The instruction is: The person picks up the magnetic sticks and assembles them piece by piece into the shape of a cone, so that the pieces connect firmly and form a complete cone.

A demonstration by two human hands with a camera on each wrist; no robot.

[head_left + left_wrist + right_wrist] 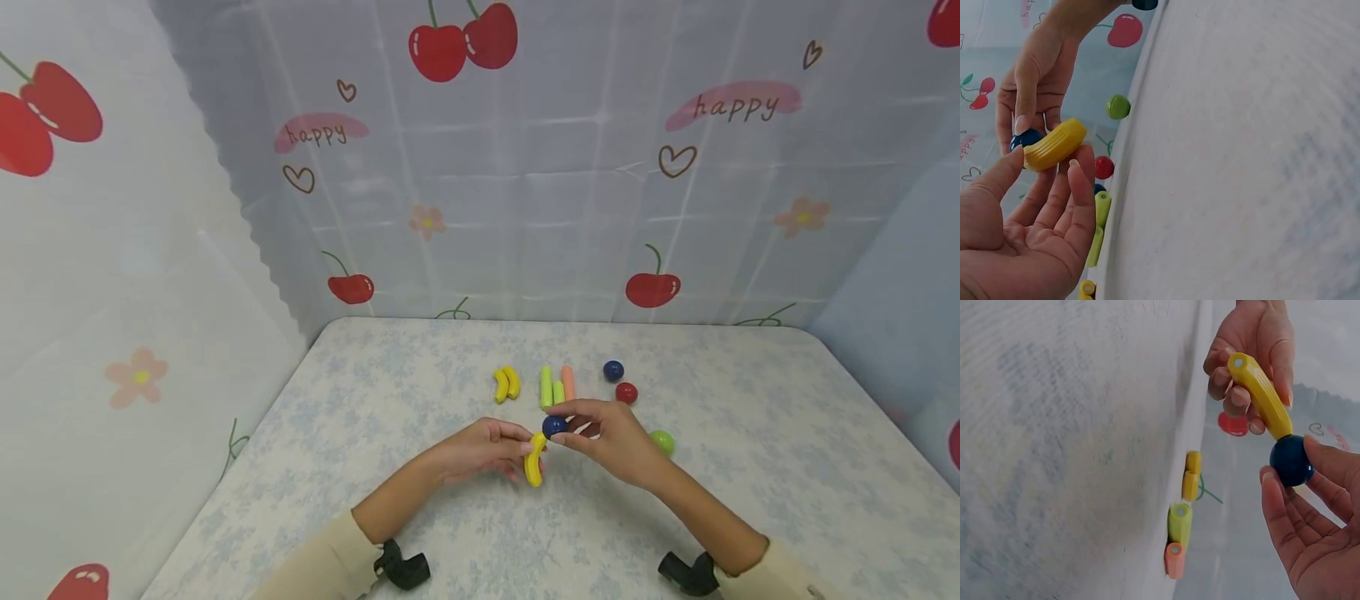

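Both forearms are bare up to pale cream fabric long sleeves [322, 562] pushed back above the wrists, each wrist carries a small black plastic camera mount [401, 567] strapped on its underside, and the fingers [1082, 187] are ringless with short, unpainted nails.

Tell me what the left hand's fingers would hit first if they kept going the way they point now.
Probably the dark blue ball pinched by the right hand. The left hand points its curved yellow piece at that ball; in the right wrist view they seem to touch already, though depth is unclear.
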